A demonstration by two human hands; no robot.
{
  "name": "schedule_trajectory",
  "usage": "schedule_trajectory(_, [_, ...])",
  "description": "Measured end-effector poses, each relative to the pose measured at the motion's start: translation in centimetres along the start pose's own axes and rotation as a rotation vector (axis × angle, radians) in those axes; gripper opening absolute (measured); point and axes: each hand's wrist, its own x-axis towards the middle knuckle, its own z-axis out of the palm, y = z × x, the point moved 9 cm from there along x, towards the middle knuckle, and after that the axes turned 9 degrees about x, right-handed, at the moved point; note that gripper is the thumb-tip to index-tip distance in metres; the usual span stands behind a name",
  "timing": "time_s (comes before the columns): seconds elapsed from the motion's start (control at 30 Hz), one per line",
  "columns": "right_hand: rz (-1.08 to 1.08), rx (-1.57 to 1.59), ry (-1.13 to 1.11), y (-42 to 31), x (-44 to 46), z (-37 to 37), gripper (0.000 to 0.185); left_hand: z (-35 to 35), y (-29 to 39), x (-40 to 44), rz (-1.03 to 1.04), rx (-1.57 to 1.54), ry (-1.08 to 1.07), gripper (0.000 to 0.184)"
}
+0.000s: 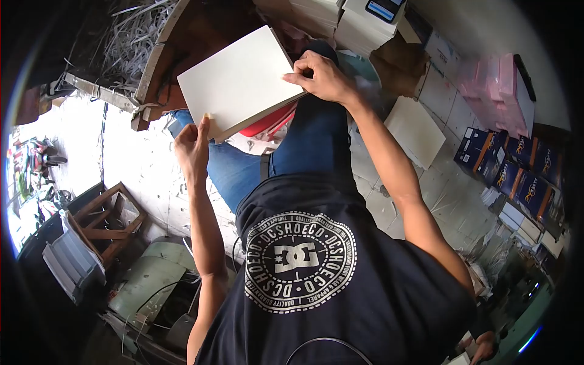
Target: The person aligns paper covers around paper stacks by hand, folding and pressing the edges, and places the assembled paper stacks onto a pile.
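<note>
A thick stack of white paper [237, 82] lies tilted across my lap, its cut edge facing me. My left hand [193, 146] is closed at the near left corner, thumb on the top sheet and fingers at the edge. At the right corner, my right hand [323, 76] pinches the stack with thumb and curled fingers. The undersides of both grips are hidden. Below the paper, part of a red object [267, 123] shows between my legs.
A wooden table edge [152, 67] stands ahead, with shredded paper strips [137, 45] beside it. Tall paper piles [365, 27] rise ahead on the right. Farther right are printed boxes [514, 164] and pink packs [496, 91]. Another person's hand [485, 348] shows at lower right.
</note>
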Motion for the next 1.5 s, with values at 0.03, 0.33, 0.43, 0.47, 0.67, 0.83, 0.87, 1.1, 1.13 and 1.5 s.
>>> schedule_trajectory(0.03, [-0.005,0.004,0.004,-0.1,0.0,0.0,0.042,-0.1,0.2,0.0,0.002,0.007,-0.002,0.050])
schedule_trajectory(0.33, [-0.018,-0.021,0.039,-0.3,-0.3,-0.2,0.042,0.2,0.0,0.2,0.015,-0.016,-0.013,0.047])
schedule_trajectory(0.43, [-0.047,-0.086,0.069,-0.5,-0.6,-0.4,0.039,0.2,0.5,0.1,0.010,0.027,-0.016,0.047])
schedule_trajectory(0.47, [-0.057,-0.147,0.096,-0.7,-1.0,-0.8,0.038,0.2,0.6,0.0,0.003,0.044,-0.017,0.048])
schedule_trajectory(0.67, [-0.050,-0.410,0.032,-4.6,-2.9,-2.7,0.042,-0.1,0.1,0.2,-0.039,0.114,-0.014,0.047])
schedule_trajectory(0.83, [-0.108,-0.490,0.039,-4.6,-3.5,-1.2,0.044,0.1,0.8,0.2,-0.034,0.095,-0.017,0.047])
schedule_trajectory(0.87, [-0.141,-0.500,0.046,-5.0,-3.4,-0.9,0.043,0.0,0.8,0.2,-0.031,0.098,-0.017,0.048])
schedule_trajectory(1.1, [-0.206,-0.514,-0.044,-4.4,-2.9,0.1,0.033,0.2,-0.4,0.9,-0.007,0.116,-0.006,0.049])
schedule_trajectory(1.13, [-0.234,-0.509,-0.043,-4.5,-3.0,0.2,0.032,0.1,-0.3,0.9,-0.007,0.133,-0.008,0.049])
schedule_trajectory(1.5, [-0.324,-0.385,-0.068,-4.3,-2.7,0.4,0.030,-0.1,0.2,0.8,-0.020,0.121,-0.009,0.050])
